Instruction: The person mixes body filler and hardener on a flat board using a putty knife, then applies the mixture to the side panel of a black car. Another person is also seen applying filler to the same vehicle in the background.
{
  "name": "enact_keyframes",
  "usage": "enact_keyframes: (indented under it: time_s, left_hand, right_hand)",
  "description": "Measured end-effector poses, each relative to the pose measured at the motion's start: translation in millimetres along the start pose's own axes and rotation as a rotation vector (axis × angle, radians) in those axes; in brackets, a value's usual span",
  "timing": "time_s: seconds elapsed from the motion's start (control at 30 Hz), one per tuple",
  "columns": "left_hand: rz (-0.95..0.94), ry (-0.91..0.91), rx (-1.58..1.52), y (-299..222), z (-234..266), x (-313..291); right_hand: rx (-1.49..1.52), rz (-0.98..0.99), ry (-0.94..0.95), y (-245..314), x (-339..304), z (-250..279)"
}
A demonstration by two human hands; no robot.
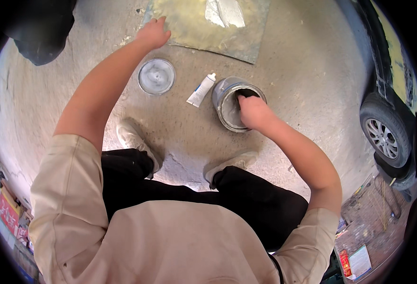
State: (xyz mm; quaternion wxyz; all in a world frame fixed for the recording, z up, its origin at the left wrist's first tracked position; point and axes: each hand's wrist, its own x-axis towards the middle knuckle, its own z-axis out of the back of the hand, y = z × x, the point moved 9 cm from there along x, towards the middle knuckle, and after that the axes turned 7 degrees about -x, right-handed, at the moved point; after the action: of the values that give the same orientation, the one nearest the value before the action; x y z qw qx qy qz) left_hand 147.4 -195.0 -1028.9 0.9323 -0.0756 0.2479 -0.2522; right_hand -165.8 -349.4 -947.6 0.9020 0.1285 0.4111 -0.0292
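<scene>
My right hand (256, 112) reaches into the mouth of an open metal can (222, 92) of grey paste. Its fingers are closed round a dark object (247, 92), mostly hidden by the hand and the rim, so I cannot tell its kind. Farther left, my left hand (154, 33) is at the left edge of a flat, yellow-stained board (189, 35), fingers partly apart and nothing visible in them. Whether it presses on the board is unclear. A patch of white paste (225, 13) lies on the board. Between the can and a round lid (156, 76) lies a white tube (202, 90).
My shoes (135, 142) stand on the concrete floor (308, 71) just nearer than the can. A car wheel (383, 130) and car body are at the right. A black draped thing (43, 33) is at the far left. Clutter (357, 262) lies at the lower right.
</scene>
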Motion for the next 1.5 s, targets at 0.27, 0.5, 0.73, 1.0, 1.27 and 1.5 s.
enact_keyframes:
  time_s: [0.27,0.5,0.73,1.0,1.27,1.5]
  left_hand:
    - [-0.016,-0.025,-0.049,0,7,1]
    - [-0.078,-0.019,-0.063,-15,2,-2]
    - [-0.104,-0.017,-0.08,-25,5,-5]
    - [-0.11,-0.043,-0.085,-25,13,-5]
    - [-0.108,-0.064,-0.04,-3,6,3]
    - [-0.052,-0.029,0.039,14,2,11]
  right_hand:
    - [0.234,0.027,0.066,-2,6,3]
    - [0.657,-0.167,0.256,-22,-2,-15]
    - [1.021,-0.216,0.164,-29,-14,-20]
    - [1.351,-0.181,0.005,-40,-44,-13]
    - [1.694,-0.165,-0.057,-77,-66,-41]
    - [1.808,-0.099,-0.02,-98,-74,-40]
